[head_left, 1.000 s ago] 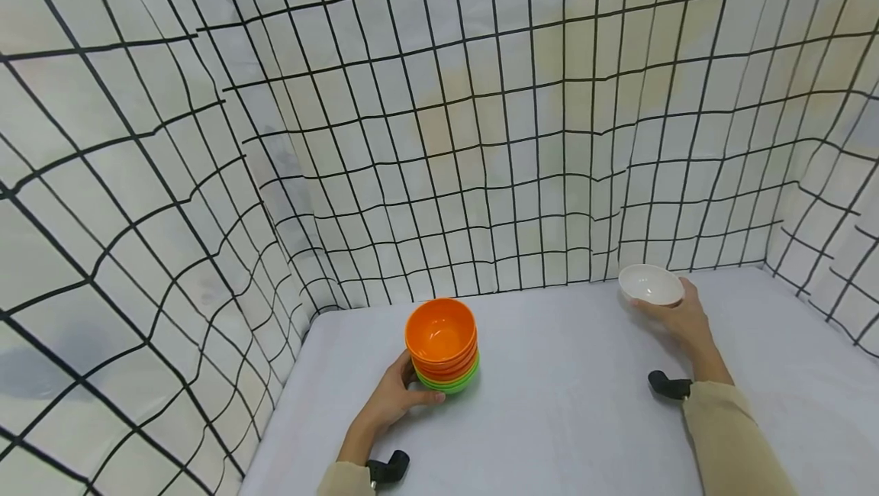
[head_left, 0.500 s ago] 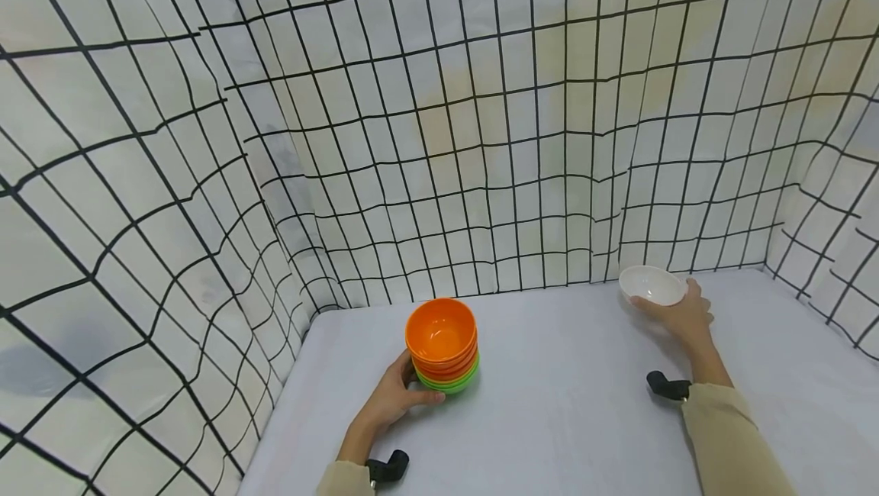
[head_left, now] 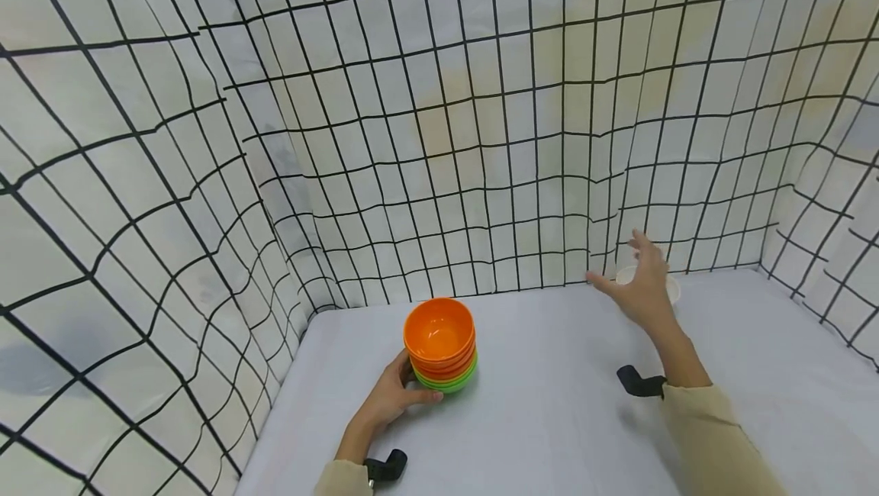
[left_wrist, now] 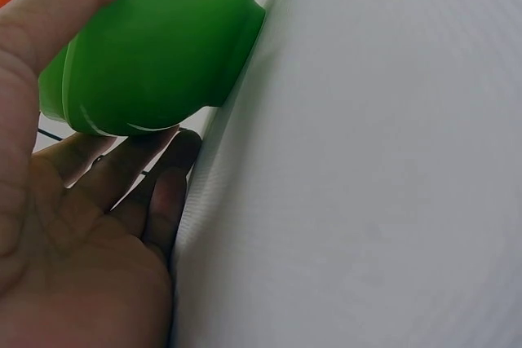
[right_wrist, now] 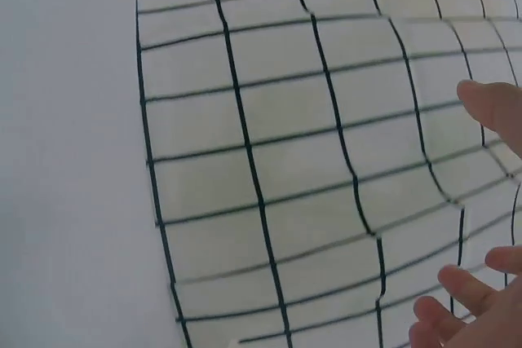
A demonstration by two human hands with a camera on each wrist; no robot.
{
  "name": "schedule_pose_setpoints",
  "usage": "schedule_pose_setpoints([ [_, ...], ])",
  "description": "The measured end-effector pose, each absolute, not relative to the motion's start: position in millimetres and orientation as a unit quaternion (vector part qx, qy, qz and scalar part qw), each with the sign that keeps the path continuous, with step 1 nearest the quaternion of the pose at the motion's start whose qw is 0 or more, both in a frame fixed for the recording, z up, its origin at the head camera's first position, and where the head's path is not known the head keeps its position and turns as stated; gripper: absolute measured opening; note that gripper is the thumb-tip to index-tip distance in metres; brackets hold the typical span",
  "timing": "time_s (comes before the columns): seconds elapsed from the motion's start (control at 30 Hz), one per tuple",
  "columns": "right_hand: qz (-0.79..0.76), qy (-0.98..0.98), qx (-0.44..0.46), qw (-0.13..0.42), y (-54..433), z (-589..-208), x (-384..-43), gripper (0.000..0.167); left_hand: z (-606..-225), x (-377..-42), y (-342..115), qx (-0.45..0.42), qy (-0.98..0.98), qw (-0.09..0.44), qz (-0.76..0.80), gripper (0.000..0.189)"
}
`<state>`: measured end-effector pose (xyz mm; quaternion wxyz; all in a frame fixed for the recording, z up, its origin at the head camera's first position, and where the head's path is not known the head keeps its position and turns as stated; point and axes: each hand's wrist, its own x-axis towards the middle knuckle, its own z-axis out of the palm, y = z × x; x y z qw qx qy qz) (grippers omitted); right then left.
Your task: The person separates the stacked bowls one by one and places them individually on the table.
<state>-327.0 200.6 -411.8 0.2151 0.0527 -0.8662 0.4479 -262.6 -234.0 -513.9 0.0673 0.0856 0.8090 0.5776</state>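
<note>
A stack of orange bowls (head_left: 439, 330) on top of green bowls (head_left: 449, 387) stands on the table at centre left. My left hand (head_left: 390, 395) holds the stack low down, thumb in front and fingers around its left side. The left wrist view shows the green bowl (left_wrist: 171, 46) between thumb and fingers, close to the tabletop. My right hand (head_left: 645, 290) is raised with thumb and fingers spread, holding nothing. Behind it in the head view, a white bowl (head_left: 674, 290) sits near the table's back edge, mostly hidden by the hand.
A white cloth with a black grid (head_left: 508, 137) forms walls behind and to both sides of the white table (head_left: 542, 397). A black wrist camera (head_left: 387, 467) sits on the left wrist, another camera (head_left: 639, 381) on the right.
My right hand has let go of the white bowl and moved up and left, away from it. The bowl stays at the back right. My left hand and the stack keep their place.
</note>
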Motion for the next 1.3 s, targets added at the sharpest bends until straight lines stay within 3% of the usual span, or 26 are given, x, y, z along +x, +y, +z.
schedule_pose_setpoints([
  [0.1, 0.449, -0.863, 0.135, 0.185, 166, -411, -319, 0.111, -514, -263, -234, 0.085, 0.809, 0.069, 0.578, 0.088],
  [0.23, 0.466, -0.850, 0.222, 0.102, 119, -417, -308, 0.108, -514, -263, -234, 0.087, 0.809, 0.065, 0.578, 0.088],
  [0.53, 0.490, -0.806, 0.331, -0.027, 57, -434, -297, 0.096, -517, -266, -234, 0.084, 0.804, 0.055, 0.587, 0.088],
  [1.07, 0.487, -0.771, 0.377, -0.161, 28, -436, -334, 0.106, -517, -267, -236, 0.086, 0.781, 0.072, 0.614, 0.098],
  [1.3, 0.484, -0.774, 0.367, -0.179, 21, -436, -336, 0.108, -519, -267, -236, 0.083, 0.777, 0.077, 0.619, 0.098],
])
